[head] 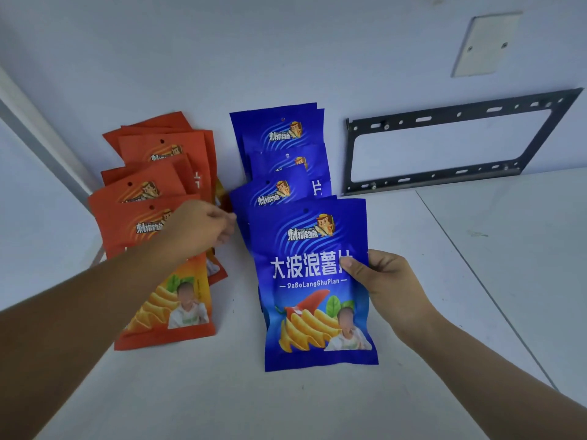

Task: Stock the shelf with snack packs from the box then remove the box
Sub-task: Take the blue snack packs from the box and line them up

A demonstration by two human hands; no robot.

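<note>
Blue foil fills the right grip point(386, 281), which grasps the front blue snack pack point(314, 300) at its right edge, thumb point(349, 265) pressed on the printed face and the other fingers hidden behind. The pack's long axis runs from the near edge of the white shelf point(222, 392) towards the wall point(286, 58). Its hang-hole end points at the wall and its face is turned up. Just behind it, more blue packs point(279, 154) overlap in a row reaching the wall. The left grip point(203, 227) reaches across a matching row of orange packs point(158, 185), its blurred fingers at the gap between the two rows; whether it holds anything cannot be told. Its forearm covers part of the nearest orange pack point(178, 312). To the right, a black metal bracket point(444, 144) leans against the wall, below a pale cover plate point(486, 42).
</note>
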